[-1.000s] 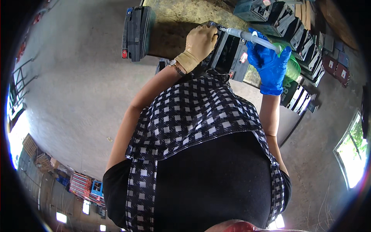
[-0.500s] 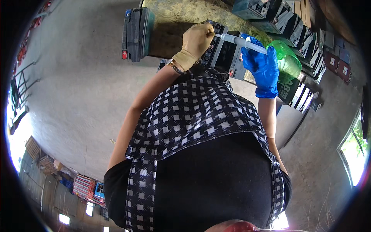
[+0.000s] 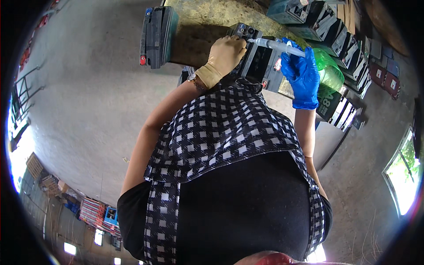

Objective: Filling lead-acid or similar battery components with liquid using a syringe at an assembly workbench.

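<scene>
My left hand point(image 3: 226, 55), in a beige glove, rests against the dark top of a battery point(image 3: 245, 30). Its fingers are curled in; what they pinch, if anything, is hidden. In its blue glove, my right hand point(image 3: 301, 75) grips a clear plastic syringe point(image 3: 273, 45) by the plunger end. The syringe lies nearly level, its tip pointing left and close to my left fingertips above the battery top. A second battery point(image 3: 258, 59) stands just right of the first. Behind my right hand is a translucent green plastic container point(image 3: 331, 76).
On the left end of the stained bench point(image 3: 201, 11) stands another battery point(image 3: 157, 37) with a red terminal. Several dark batteries point(image 3: 316, 31) form a row at the far right, with one more box-like battery point(image 3: 340, 108) nearer. Concrete floor point(image 3: 88, 97) spreads to the left.
My left hand has shifted slightly nearer to me, its fingers lower on the battery top. My right hand and the syringe have moved a little right, and the syringe lies flatter.
</scene>
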{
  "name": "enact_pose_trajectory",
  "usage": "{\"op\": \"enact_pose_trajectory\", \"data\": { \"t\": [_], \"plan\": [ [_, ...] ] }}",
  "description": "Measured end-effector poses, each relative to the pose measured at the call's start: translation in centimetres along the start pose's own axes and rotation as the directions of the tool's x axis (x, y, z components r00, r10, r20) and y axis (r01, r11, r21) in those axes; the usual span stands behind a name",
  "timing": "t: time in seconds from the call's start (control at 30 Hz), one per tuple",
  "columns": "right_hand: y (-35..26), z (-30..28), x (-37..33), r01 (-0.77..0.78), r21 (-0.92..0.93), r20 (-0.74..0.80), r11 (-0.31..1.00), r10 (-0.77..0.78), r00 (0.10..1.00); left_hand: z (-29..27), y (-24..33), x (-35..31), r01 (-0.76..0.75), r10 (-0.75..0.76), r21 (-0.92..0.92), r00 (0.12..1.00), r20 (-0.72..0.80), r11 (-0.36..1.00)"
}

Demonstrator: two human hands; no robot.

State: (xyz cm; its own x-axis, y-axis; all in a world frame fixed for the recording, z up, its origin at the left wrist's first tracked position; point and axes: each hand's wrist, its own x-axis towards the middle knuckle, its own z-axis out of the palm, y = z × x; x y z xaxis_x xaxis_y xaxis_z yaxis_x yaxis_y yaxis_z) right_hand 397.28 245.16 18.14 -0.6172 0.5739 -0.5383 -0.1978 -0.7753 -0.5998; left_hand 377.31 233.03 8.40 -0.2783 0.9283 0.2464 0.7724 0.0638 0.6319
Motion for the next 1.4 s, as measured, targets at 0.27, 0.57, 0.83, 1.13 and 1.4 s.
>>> {"op": "enact_pose_trajectory", "data": {
  "t": [0.27,0.57,0.83,1.13,1.4],
  "plan": [
    [0.4,0.8,-0.3,0.013,-0.082,-0.080,0.997,-0.019,0.997,-0.3,0.2,0.1,0.055,-0.055,-0.008,0.998,0.034,0.998],
    [1.5,1.5,-4.0,0.004,-0.230,-0.206,0.973,-0.053,0.977,-0.1,0.7,1.0,0.176,-0.168,-0.151,0.984,0.062,0.973],
    [2.0,2.6,-3.2,0.004,-0.235,-0.092,0.972,-0.026,0.995,-0.8,0.0,2.0,0.069,-0.067,-0.159,0.998,0.022,0.985],
    [2.6,2.8,-3.6,0.068,-0.256,-0.172,0.964,-0.114,0.979,0.0,-0.8,4.8,-0.228,0.200,0.127,0.959,0.203,0.965],
    [4.0,3.6,-3.9,0.106,-0.235,-0.263,0.966,-0.168,0.950,-1.3,-0.6,3.2,-0.237,0.201,0.136,0.951,0.235,0.962]
  ]
}}
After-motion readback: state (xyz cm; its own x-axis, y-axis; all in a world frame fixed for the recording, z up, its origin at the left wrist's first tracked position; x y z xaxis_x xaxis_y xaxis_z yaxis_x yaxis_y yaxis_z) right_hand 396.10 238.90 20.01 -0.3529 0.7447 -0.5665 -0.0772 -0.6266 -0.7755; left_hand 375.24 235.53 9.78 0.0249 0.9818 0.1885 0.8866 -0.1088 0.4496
